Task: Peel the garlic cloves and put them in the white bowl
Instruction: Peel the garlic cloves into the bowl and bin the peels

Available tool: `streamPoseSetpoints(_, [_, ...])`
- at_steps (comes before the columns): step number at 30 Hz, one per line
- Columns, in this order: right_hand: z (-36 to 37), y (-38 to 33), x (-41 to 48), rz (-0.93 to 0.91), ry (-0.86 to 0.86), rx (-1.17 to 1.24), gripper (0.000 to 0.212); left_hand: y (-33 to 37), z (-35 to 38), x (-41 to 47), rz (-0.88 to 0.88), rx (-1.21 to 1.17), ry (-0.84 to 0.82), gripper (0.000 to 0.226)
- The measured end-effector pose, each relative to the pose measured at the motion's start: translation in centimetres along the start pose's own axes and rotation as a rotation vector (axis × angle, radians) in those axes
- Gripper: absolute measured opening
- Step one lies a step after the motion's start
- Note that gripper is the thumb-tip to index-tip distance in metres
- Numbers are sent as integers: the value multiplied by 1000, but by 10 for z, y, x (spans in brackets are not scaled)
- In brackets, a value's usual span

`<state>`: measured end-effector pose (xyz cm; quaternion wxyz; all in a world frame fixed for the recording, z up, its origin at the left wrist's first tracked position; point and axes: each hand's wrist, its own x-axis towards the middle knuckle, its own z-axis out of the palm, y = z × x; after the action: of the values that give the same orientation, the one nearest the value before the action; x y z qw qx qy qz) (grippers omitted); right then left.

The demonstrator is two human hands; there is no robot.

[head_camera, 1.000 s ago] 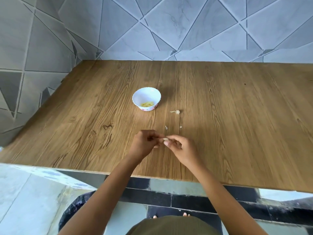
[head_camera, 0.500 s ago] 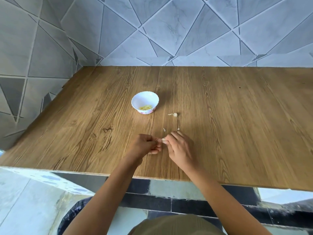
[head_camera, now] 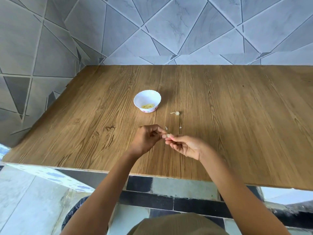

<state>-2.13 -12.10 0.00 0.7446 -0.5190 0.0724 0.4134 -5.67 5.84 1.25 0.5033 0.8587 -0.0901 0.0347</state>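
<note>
A wood-grain tabletop [head_camera: 220,107] is shown set into a corner of grey tiled wall [head_camera: 169,31]. The white bowl [head_camera: 147,99] is placed near the middle of the tabletop, with pale yellow peeled cloves [head_camera: 148,106] lying at its bottom. A larger scrap of garlic skin [head_camera: 175,113] is seen to the right of the bowl, apart from it. Two small skin flakes [head_camera: 166,128] [head_camera: 180,127] lie nearer the person, just beyond the hands. Nothing is interposed between the hands and the bowl.

The left hand [head_camera: 145,139] is held with its back upward and its fingers curled. Its thumb and forefinger are pinched on the garlic clove [head_camera: 168,135]. The right hand [head_camera: 186,146] is turned palm-up with its fingers bent inward, and the same clove is pinched at its fingertips. The clove is thus held between the two hands, close above the tabletop and nearer the person than the bowl. How much skin is left on it cannot be told, most of it being covered by the fingertips.

Counted: one bowl; two hands; one clove held; three skin pieces on the tabletop. The cloves in the bowl are too small to be counted.
</note>
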Motion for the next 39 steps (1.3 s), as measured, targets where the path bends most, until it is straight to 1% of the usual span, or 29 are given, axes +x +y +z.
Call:
streamPoseSetpoints(3, [2, 8, 3, -244, 174, -310, 9, 1, 1, 0, 9, 137, 56, 5])
streamPoseSetpoints(6, [2, 15, 8, -512, 309, -521, 7, 1, 1, 3, -7, 207, 125, 9])
streamPoseSetpoints(9, [2, 20, 12, -805, 446, -849, 7, 0, 3, 7, -92, 179, 142, 9])
streamPoseSetpoints(11, [4, 22, 13, -919, 511, -958, 7, -2, 4, 8, -177, 120, 136, 9])
streamPoseSetpoints(13, [3, 23, 12, -917, 549, -982, 7, -5, 3, 10, -251, 74, 153, 8])
streamPoseSetpoints(15, [-1, 23, 11, -853, 559, -1048, 13, -8, 0, 11, -311, 15, 167, 5])
streamPoseSetpoints(17, [-2, 25, 11, -787, 534, -1158, 17, -10, -2, 11, -356, -37, 153, 1])
streamPoseSetpoints(20, [2, 27, 12, -752, 506, -1215, 7, -11, -2, 9, -372, -56, 130, 3])
streamPoseSetpoints(22, [4, 26, 13, -745, 519, -1241, 20, -10, -1, 9, -366, -54, 129, 4])
streamPoseSetpoints(23, [5, 25, 14, -749, 518, -1224, 25, -9, -2, 9, -361, -56, 128, 4])
streamPoseSetpoints(24, [6, 22, 14, -760, 508, -1175, 24, -9, -2, 8, -354, -55, 127, 5])
streamPoseSetpoints(26, [8, 17, 13, -749, 449, -1000, 20, -7, -2, 8, -322, -24, 116, 7])
streamPoseSetpoints(29, [12, 12, 12, -640, 328, -748, 12, -5, -4, 8, -273, 37, 67, 8])
streamPoseSetpoints(31, [11, 9, 11, -521, 240, -560, 5, -5, -9, 9, -298, -95, -17, 7])
streamPoseSetpoints(33, [8, 7, 10, -381, 104, -354, 7, -3, -14, 9, -358, -305, -119, 9])
streamPoseSetpoints(35, [6, 4, 9, -276, -21, -163, 7, -2, -15, 8, -431, -493, -178, 11])
streamPoseSetpoints(37, [6, 2, 8, -213, -74, -14, 9, -2, -15, 7, -517, -680, -195, 12])
streamPoseSetpoints(38, [5, 2, 8, -194, -80, 25, 10, -2, -14, 6, -559, -752, -189, 12])
streamPoseSetpoints(39, [5, 3, 8, -201, -67, 3, 11, -3, -12, 6, -591, -790, -182, 12])
